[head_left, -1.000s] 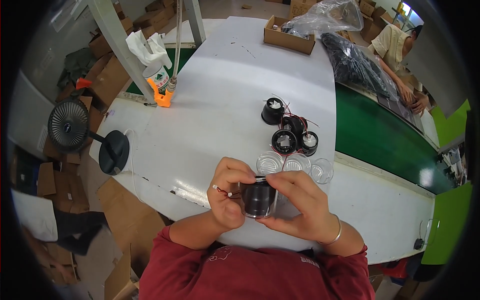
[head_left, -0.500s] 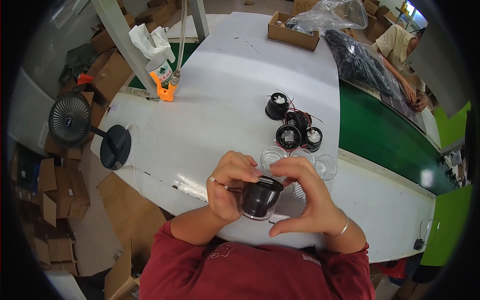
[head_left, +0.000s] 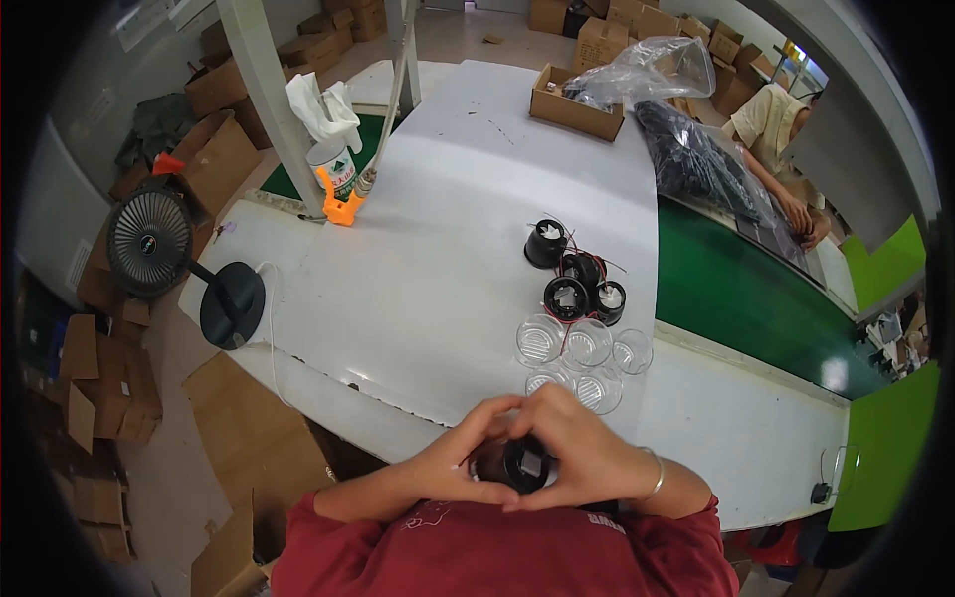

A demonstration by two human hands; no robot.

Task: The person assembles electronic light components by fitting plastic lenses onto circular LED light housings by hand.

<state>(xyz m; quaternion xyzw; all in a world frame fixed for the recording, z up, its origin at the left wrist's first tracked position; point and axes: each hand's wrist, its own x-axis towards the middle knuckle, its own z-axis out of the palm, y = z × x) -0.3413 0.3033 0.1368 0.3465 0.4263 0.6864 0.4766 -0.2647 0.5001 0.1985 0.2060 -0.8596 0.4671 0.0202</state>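
Note:
Close to my body, a black cup-shaped housing [head_left: 525,464] is held between both hands, its round end turned up with a pale square patch inside. My left hand [head_left: 450,466] curls round its left side. From the right and far side my right hand [head_left: 589,450] wraps it, thumb below. Whether a clear cup surrounds the housing now is hidden by my fingers. Just beyond my hands, several clear round cups [head_left: 587,343] stand grouped on the table. Behind them several similar black housings [head_left: 545,245] with red and black wires cluster together.
A white table [head_left: 398,298] spreads ahead. At left stand a black fan [head_left: 149,242] and an orange clamp [head_left: 341,206] on a pole. An open cardboard box [head_left: 577,109] sits at the far end. Right, beyond a green belt [head_left: 746,289], another person's hands [head_left: 804,221] work.
The housing has come nearer my body and tipped, so its round end faces up toward me. My right hand, spread beside it before, has closed round it. The head view has shifted.

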